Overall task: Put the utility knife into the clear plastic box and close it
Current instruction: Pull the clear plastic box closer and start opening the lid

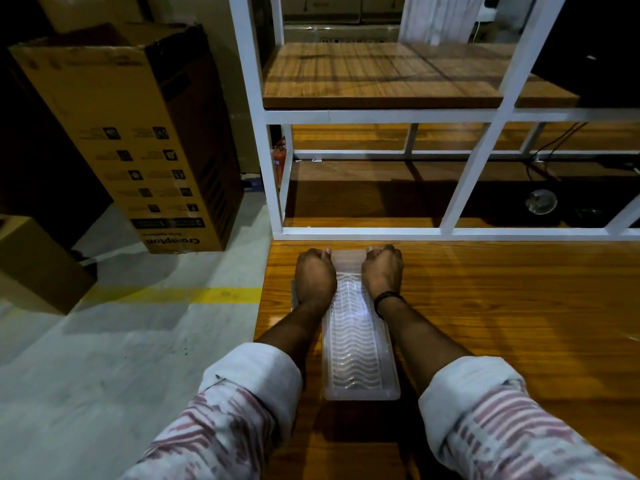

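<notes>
A long clear plastic box [358,355] with a wavy ribbed lid lies lengthwise on the wooden table [502,306], running away from me. My left hand [316,277] grips its far left corner and my right hand [382,270] grips its far right corner, fingers curled over the far end. The lid lies flat on the box. A grey edge [293,296] shows beside my left wrist; I cannot tell what it is. The utility knife is not visible.
A white metal shelf frame [381,114] with wooden boards stands right behind the box's far end. The table's left edge runs beside my left forearm, with concrete floor and a yellow line [207,294] beyond. Tall cardboard boxes [138,140] stand at left.
</notes>
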